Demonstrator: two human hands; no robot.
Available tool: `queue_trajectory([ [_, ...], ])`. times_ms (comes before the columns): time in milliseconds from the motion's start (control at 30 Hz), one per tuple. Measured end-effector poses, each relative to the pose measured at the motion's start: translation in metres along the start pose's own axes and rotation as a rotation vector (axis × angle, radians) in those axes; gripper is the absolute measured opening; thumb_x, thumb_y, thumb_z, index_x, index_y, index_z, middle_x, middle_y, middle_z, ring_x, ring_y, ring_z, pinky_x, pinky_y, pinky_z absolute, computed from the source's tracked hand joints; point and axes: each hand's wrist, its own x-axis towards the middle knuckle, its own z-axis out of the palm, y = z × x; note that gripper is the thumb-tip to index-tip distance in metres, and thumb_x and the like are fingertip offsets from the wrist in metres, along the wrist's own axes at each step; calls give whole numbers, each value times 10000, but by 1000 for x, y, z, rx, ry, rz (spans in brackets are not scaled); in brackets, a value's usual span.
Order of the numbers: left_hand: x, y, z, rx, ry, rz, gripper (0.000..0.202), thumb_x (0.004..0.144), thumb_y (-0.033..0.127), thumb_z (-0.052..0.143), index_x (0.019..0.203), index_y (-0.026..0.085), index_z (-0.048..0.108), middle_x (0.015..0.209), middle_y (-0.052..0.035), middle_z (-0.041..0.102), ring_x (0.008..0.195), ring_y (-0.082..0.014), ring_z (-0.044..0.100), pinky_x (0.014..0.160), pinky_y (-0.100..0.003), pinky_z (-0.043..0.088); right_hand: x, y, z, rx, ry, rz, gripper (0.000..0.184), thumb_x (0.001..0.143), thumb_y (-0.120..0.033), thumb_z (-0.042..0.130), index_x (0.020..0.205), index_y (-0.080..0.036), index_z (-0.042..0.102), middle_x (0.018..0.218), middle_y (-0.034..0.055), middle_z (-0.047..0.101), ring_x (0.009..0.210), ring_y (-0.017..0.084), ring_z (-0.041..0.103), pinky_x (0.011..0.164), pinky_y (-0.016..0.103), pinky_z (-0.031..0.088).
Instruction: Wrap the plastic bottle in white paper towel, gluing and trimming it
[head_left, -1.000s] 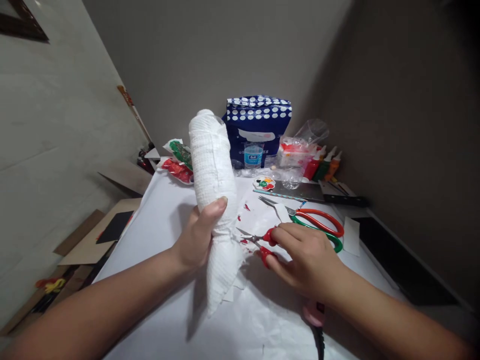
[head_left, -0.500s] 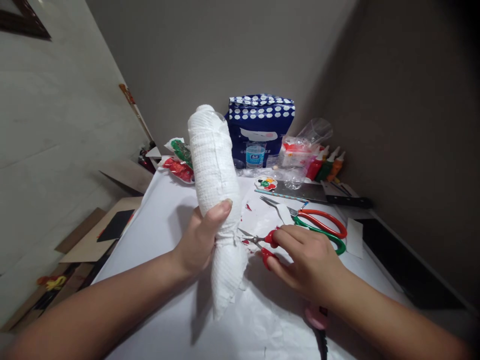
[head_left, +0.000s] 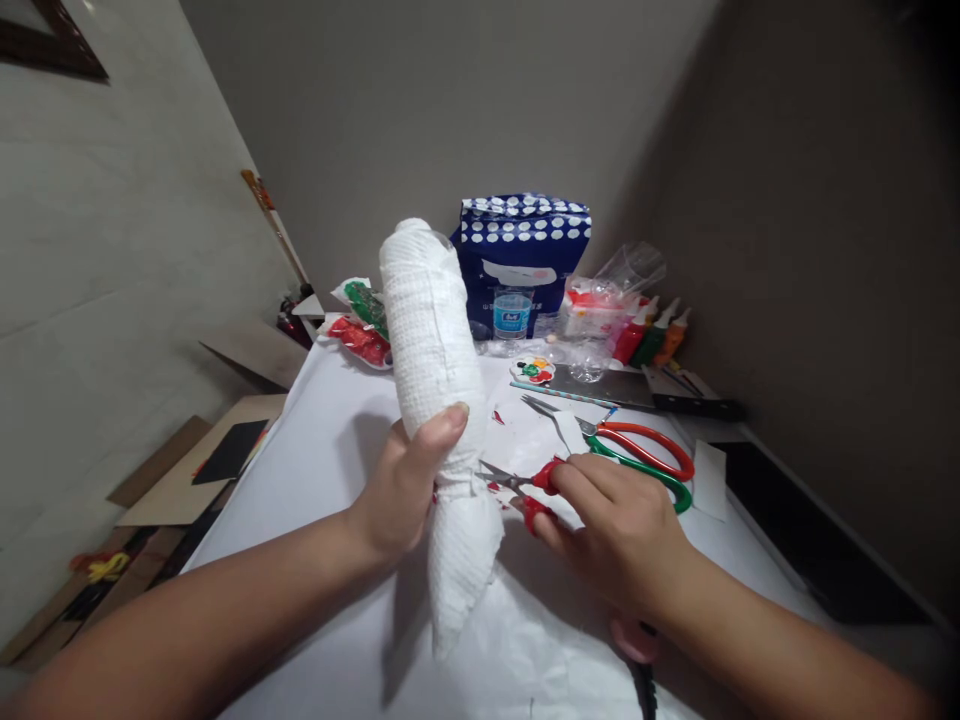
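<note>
My left hand (head_left: 401, 480) is closed round a tall bundle wrapped in white paper towel (head_left: 435, 340), held upright over the white-covered table (head_left: 315, 470). Its loose paper tail (head_left: 461, 560) hangs below my grip. My right hand (head_left: 619, 525) pinches the red handles of a small pair of scissors (head_left: 525, 485), whose blades point left and touch the paper just below my left thumb. A larger pair of scissors with red and green handles (head_left: 637, 455) lies just behind my right hand.
At the back stand a blue dotted bag (head_left: 525, 250), a small water bottle (head_left: 511, 312), paint bottles (head_left: 651, 335), a paint palette (head_left: 532, 369), clear plastic bags and a red-and-green painted piece (head_left: 360, 325). A large knife (head_left: 637, 390) lies nearby. Cardboard (head_left: 180, 480) lies left; a pink tool (head_left: 634, 645) is under my right wrist.
The wrapped bundle has shifted slightly right and its tail has swung lower. My right hand has brought the small scissors a little closer to the paper.
</note>
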Motion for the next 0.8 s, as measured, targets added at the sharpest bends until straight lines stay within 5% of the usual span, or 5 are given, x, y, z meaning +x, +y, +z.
queue_trajectory([
  [800, -4, 2, 1, -4, -3, -7, 472, 839, 409, 625, 1206, 113, 623, 878, -104, 745, 840, -272, 695, 753, -340, 548, 2, 2, -2, -45, 27, -75, 205, 857, -243, 578, 659, -190, 562, 578, 5, 493, 517, 159, 417, 506, 291, 296],
])
